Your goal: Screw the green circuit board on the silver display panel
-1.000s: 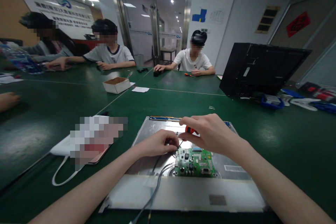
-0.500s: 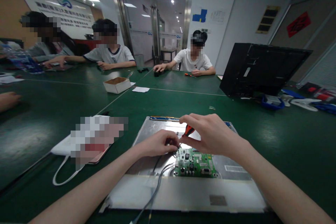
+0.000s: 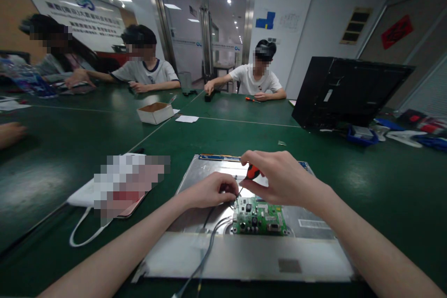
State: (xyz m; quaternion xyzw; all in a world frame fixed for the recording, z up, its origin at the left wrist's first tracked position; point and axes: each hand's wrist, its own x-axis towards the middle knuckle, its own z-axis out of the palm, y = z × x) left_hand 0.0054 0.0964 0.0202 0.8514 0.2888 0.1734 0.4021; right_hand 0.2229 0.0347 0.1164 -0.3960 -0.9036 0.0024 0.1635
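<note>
A green circuit board (image 3: 260, 216) is mounted on the metal back of a display panel (image 3: 181, 258), which lies in front of me. My right hand (image 3: 275, 174) grips a red and black screwdriver (image 3: 252, 172); its thin shaft slants down toward the board's upper left corner. Beside that corner, the fingers of my left hand (image 3: 214, 190) are pinched together close to the screwdriver's tip. Whatever they pinch is hidden. Grey cables (image 3: 209, 251) run from the board's left side down across the panel.
Left of the panel lie a white corded item (image 3: 82, 195) and a pink one (image 3: 131, 205), partly blurred out. Farther back are a small open box (image 3: 156, 113), a paper (image 3: 187, 118) and a black monitor casing (image 3: 349, 93). Several people sit around the green table (image 3: 244, 132).
The screwdriver's handle and my right fingers have shifted very slightly, while my left hand stays put. Across the table, a person's hand has moved on a small black object.
</note>
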